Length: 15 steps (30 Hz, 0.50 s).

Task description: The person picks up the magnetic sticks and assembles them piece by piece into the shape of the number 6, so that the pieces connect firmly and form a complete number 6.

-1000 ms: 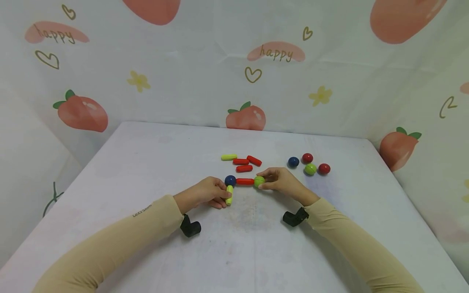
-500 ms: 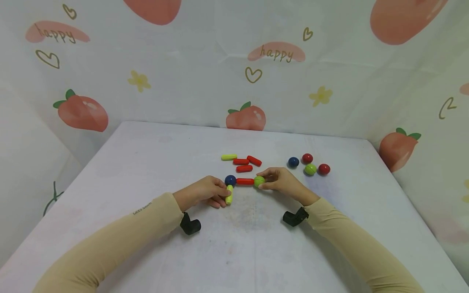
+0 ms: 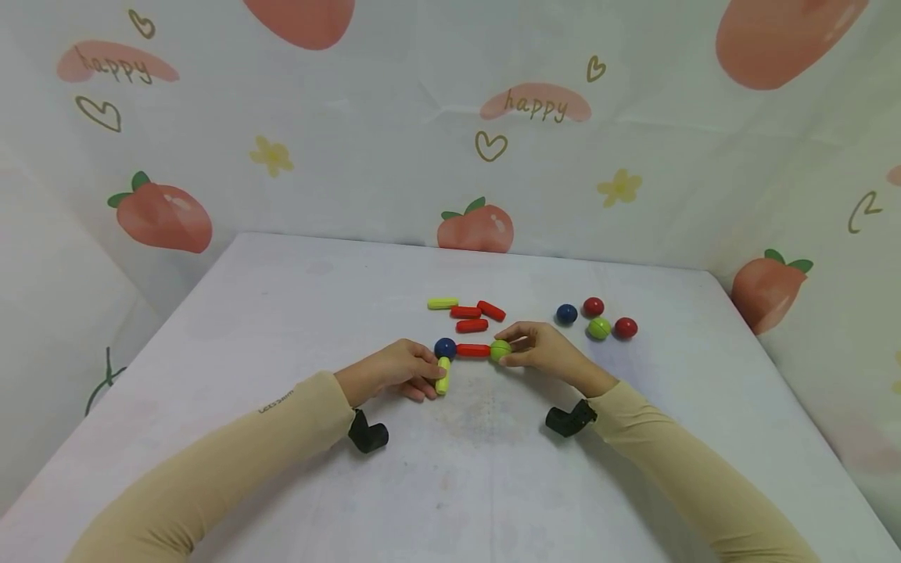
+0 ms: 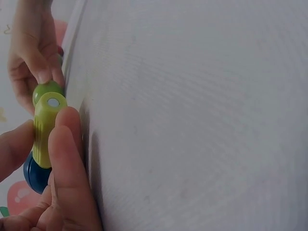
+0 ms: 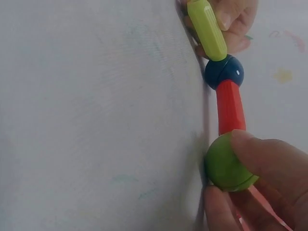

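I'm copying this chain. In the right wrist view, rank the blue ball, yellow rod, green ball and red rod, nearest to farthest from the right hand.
1. Green ball, in the right hand.
2. Red rod, between the balls.
3. Blue ball, past the red rod.
4. Yellow rod, in the left hand.

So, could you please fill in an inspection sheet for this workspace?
Surface: white tabletop, faintly discoloured near the middle.
Job's things: yellow rod, blue ball, red rod and green ball touch in a chain, bent at the blue ball.
Clutter: three loose red rods and a loose yellow rod behind the chain; to the right, a loose blue ball, a loose green ball and two red balls.
Hands: left hand pinches the yellow rod; right hand grips the green ball.
Cables: dark green strand by the left edge; cord or print, cannot tell.
Surroundings: white backdrop printed with peaches, flowers and hearts.
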Each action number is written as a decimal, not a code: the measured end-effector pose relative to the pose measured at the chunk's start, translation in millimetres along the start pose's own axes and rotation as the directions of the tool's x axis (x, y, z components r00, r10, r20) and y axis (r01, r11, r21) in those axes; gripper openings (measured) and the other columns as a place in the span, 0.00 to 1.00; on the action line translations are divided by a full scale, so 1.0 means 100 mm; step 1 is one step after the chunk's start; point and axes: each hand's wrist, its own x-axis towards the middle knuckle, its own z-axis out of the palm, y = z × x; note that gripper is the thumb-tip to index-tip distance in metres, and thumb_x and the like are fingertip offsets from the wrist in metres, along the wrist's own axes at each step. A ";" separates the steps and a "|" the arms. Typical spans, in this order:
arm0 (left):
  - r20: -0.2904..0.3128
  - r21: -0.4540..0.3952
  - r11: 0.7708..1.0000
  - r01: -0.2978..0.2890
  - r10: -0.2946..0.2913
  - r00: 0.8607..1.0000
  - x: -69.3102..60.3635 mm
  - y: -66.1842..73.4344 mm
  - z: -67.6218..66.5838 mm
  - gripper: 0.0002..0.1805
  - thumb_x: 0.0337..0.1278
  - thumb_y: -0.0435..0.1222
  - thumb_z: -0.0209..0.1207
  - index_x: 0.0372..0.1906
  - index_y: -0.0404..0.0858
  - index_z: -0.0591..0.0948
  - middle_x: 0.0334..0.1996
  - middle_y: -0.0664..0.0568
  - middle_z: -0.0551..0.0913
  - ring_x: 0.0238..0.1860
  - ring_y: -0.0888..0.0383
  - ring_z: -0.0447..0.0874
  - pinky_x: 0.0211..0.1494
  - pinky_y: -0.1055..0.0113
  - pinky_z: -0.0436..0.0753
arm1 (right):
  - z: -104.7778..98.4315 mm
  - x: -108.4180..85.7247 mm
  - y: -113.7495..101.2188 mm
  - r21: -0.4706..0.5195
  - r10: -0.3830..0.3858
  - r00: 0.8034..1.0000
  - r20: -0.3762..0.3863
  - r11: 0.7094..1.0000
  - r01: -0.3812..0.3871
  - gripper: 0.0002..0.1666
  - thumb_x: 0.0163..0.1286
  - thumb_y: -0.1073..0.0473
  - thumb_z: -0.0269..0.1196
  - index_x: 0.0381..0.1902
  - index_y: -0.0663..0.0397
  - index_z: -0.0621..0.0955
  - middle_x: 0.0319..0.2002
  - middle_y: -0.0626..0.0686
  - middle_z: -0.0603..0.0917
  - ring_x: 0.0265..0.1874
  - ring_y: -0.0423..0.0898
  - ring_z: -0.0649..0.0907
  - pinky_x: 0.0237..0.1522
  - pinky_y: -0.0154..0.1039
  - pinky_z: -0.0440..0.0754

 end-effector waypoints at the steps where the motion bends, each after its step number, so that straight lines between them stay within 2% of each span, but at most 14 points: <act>1: 0.000 -0.002 1.000 0.000 0.000 1.000 0.01 0.00 0.00 0.16 0.63 0.39 0.61 0.51 0.34 0.77 0.33 0.46 0.85 0.23 0.61 0.83 0.28 0.74 0.81 | 0.00 0.00 -0.01 -0.007 0.000 1.000 0.001 1.000 0.000 0.24 0.60 0.59 0.71 0.55 0.51 0.80 0.55 0.53 0.82 0.57 0.54 0.79 0.54 0.46 0.80; 10: -0.007 0.013 1.000 -0.001 0.001 1.000 0.00 0.00 0.01 0.16 0.63 0.39 0.61 0.50 0.34 0.77 0.33 0.46 0.85 0.23 0.62 0.83 0.27 0.74 0.81 | -0.14 -0.10 -0.08 -0.051 -0.074 0.996 0.039 0.996 0.076 0.33 0.61 0.57 0.70 0.63 0.54 0.73 0.61 0.60 0.76 0.59 0.58 0.78 0.56 0.51 0.79; 15: -0.010 0.026 1.000 -0.004 0.004 1.000 -0.01 0.00 0.01 0.16 0.63 0.39 0.61 0.50 0.34 0.77 0.33 0.46 0.85 0.23 0.61 0.83 0.28 0.74 0.81 | -0.34 -0.20 -0.12 -0.031 -0.150 0.989 -0.008 0.988 0.150 0.34 0.64 0.58 0.67 0.66 0.56 0.70 0.63 0.63 0.74 0.61 0.59 0.76 0.57 0.54 0.77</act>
